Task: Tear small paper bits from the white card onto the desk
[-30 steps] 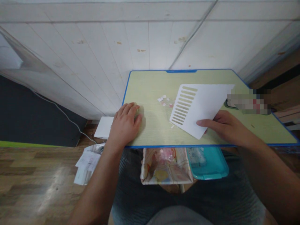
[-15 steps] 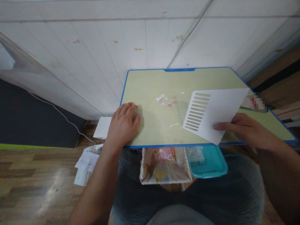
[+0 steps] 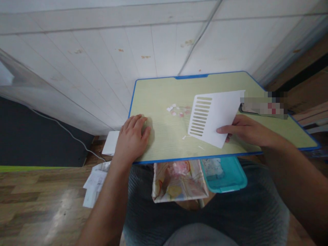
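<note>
My right hand pinches a white card between thumb and fingers, holding it tilted above the table. A column of long rounded slots is cut along the card's left side. On the left part of the tabletop rests my left hand, fingers stretched out and nothing in them. Small white and pinkish paper bits lie scattered between the hands. A thin white strip is on the table below the card's lower edge.
Under the front edge sit a patterned fabric-lined box and a turquoise plastic tub with whitish bits inside. A partly blurred phone-like object lies at the right. Papers are on the floor at left; a white wall stands behind.
The slotted card and my right hand have moved left, uncovering more of the object at the right. A thin strip now shows below the card. My left hand stays put.
</note>
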A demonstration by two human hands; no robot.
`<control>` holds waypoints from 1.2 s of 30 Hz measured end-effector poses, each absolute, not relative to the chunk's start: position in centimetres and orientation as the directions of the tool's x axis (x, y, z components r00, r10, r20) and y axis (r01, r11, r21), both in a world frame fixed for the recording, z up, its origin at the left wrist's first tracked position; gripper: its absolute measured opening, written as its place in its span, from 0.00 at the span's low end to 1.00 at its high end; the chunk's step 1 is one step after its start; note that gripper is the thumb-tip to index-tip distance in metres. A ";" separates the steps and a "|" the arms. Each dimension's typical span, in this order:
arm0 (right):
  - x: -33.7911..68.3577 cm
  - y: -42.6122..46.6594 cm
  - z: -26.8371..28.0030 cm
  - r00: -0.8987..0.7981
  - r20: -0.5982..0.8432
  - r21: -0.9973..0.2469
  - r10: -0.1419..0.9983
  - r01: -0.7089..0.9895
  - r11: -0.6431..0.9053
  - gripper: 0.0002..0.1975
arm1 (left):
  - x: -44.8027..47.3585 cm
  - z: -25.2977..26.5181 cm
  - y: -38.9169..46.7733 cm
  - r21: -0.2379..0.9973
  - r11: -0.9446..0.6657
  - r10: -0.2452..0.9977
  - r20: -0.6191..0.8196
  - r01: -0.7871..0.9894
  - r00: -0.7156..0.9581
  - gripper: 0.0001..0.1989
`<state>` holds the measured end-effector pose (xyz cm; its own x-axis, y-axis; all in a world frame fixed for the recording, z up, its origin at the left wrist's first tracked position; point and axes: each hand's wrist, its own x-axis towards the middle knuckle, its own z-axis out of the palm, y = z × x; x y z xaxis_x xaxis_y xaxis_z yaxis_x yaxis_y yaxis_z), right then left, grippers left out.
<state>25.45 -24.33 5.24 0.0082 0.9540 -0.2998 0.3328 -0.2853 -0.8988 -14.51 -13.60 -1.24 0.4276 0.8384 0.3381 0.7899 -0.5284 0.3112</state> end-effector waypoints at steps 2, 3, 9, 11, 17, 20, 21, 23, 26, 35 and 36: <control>26.4 -24.3 5.7 -0.058 -0.347 -0.880 0.936 0.367 -0.303 0.21 | -14.6 -1.3 -13.6 0.308 -0.533 0.835 0.344 0.788 0.430 0.22; 26.9 -24.3 5.9 -0.105 -0.377 -0.867 0.920 0.390 -0.311 0.22 | -14.6 -1.3 -13.5 0.308 -0.534 0.834 0.346 0.788 0.430 0.22; 29.6 -25.6 7.4 -0.250 -0.474 -0.824 0.844 0.464 -0.325 0.22 | -14.5 -1.2 -13.6 0.322 -0.533 0.837 0.338 0.783 0.430 0.22; 30.1 -26.3 7.7 -0.210 -0.497 -0.805 0.842 0.473 -0.358 0.20 | -14.4 -1.2 -13.7 0.321 -0.531 0.838 0.338 0.784 0.429 0.22; 30.9 -25.2 6.3 0.055 -0.330 -0.837 0.942 0.444 -0.319 0.22 | -14.2 -1.3 -13.8 0.311 -0.522 0.842 0.334 0.794 0.423 0.22; 31.3 -21.6 4.9 0.268 -0.120 -0.885 0.956 0.408 -0.225 0.21 | -14.3 -1.3 -13.7 0.306 -0.524 0.840 0.338 0.795 0.424 0.22; 31.5 -20.1 4.4 0.330 -0.088 -0.888 0.940 0.401 -0.223 0.20 | -14.3 -1.4 -13.7 0.304 -0.527 0.838 0.340 0.793 0.427 0.22; 31.9 -17.1 3.8 0.410 -0.102 -0.876 0.906 0.395 -0.278 0.17 | -14.3 -1.4 -13.7 0.303 -0.532 0.835 0.342 0.791 0.431 0.22; 32.4 -13.6 3.4 0.448 -0.159 -0.859 0.880 0.377 -0.347 0.14 | -14.3 -1.5 -13.8 0.304 -0.528 0.837 0.345 0.793 0.425 0.22; 28.7 -14.2 4.2 0.024 -0.234 -0.864 0.972 0.452 -0.219 0.20 | -14.2 -0.8 -14.0 0.281 -0.536 0.833 0.327 0.796 0.446 0.26; 28.0 -14.9 4.4 -0.011 -0.234 -0.864 0.972 0.460 -0.203 0.21 | -14.3 -0.6 -14.0 0.277 -0.544 0.829 0.323 0.792 0.456 0.27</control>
